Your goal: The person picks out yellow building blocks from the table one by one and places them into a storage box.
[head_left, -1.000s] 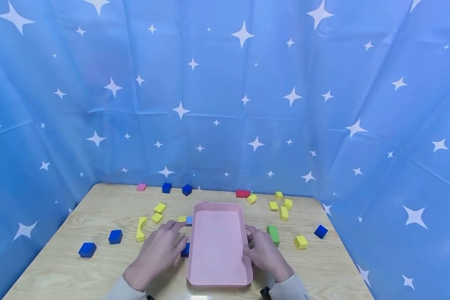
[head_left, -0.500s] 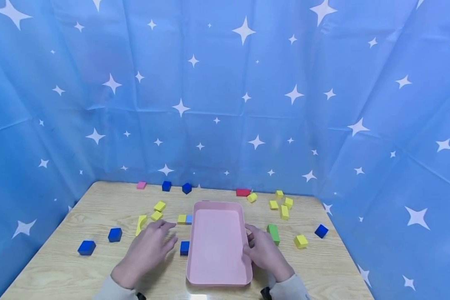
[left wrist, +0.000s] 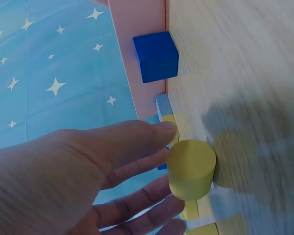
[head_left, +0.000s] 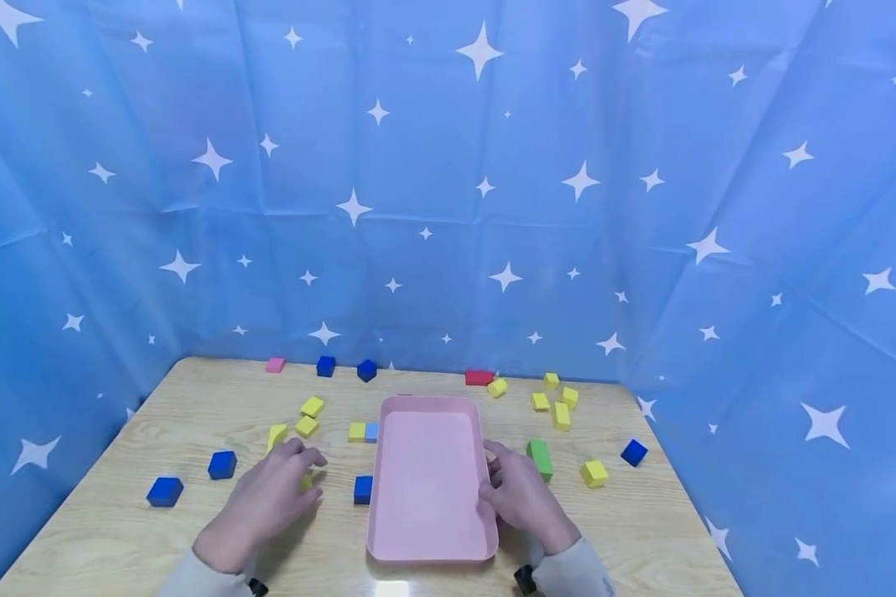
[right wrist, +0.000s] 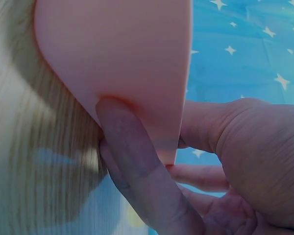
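Pink shallow rectangular tray (head_left: 431, 489), lower centre of the head view, and our right hand (head_left: 524, 495) pinches its wall! Our left hand (head_left: 270, 491), fingers apart, hovers around a yellow cylindrical block (left wrist: 192, 171), lower left. Looks like pick-up: we need thumb and fingers closing.

In the head view, white four-pointed stars (head_left: 481, 51) dot the blue fabric curtain (head_left: 418, 149) up top, above a pale tan wood-grained table (head_left: 657, 539); a pink rectangular tray (head_left: 433, 489) shows lower centre, deep-blue cubes (head_left: 165, 492) lower left, a green rectangular block (head_left: 539, 460) lower right. The cylindrical block (left wrist: 191, 171) low in the left wrist view is yellow.
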`<state>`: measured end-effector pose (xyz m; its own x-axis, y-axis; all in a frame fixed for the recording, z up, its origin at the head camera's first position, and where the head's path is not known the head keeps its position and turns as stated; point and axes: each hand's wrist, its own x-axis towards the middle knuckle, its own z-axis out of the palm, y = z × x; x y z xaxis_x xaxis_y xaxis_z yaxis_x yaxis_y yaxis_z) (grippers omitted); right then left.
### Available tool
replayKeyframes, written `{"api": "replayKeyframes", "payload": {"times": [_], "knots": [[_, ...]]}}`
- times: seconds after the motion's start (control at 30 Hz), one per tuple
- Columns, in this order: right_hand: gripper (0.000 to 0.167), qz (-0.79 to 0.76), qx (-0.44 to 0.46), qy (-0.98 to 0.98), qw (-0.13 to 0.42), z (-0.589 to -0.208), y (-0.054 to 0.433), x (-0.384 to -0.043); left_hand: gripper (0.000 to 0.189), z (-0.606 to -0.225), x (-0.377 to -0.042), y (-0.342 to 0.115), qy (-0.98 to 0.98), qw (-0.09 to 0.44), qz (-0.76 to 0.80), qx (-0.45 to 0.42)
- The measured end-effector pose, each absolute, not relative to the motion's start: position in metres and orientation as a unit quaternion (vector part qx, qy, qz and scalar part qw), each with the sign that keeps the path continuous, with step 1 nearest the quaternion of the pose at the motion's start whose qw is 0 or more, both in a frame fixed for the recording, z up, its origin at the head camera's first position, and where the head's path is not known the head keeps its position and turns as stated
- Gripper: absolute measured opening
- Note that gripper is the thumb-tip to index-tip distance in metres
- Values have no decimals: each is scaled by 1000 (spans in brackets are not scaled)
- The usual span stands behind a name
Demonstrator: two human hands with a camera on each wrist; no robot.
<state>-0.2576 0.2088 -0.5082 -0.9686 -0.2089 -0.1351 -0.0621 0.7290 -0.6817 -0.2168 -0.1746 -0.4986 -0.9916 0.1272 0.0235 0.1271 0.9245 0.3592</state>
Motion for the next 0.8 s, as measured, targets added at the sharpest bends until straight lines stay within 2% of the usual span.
{"api": "replayKeyframes", "payload": {"times": [0.37, 0.8], "knots": [[78, -365, -75, 922, 103, -508, 207, -258, 22, -495, -222, -180, 974, 47, 212, 70], [80, -377, -76, 917, 110, -509, 208, -257, 26, -499, -224, -179, 971, 56, 224, 69]]}}
